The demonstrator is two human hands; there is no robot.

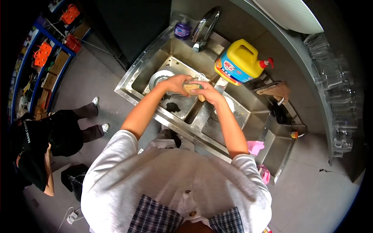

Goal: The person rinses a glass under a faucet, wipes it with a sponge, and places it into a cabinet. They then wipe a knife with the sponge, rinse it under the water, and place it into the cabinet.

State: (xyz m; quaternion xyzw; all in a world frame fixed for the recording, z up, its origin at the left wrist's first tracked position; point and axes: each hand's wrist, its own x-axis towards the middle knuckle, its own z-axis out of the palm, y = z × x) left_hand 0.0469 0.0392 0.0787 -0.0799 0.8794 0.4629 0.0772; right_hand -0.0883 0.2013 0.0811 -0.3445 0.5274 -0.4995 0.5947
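Both of my hands meet above the left basin of a steel sink (143, 101). My right hand (211, 93) is closed on a yellow sponge (191, 87) with a greenish side. On the other side of the sponge, my left hand (176, 84) has its fingers curled round something partly see-through that I cannot make out. Below my left hand, a round metal lid or dish (156, 79) lies in the basin. A dark wet clump (173, 107) rests on the basin floor. Part of a white round dish (230, 104) shows behind my right wrist.
A yellow jug (243, 58) with a red pump stands behind the sink, beside the faucet (206, 25) and a purple soap bottle (182, 30). Pink gloves (255, 147) hang at the front right edge. Glasses (340, 89) line a shelf at right. Another person (58, 134) is at left.
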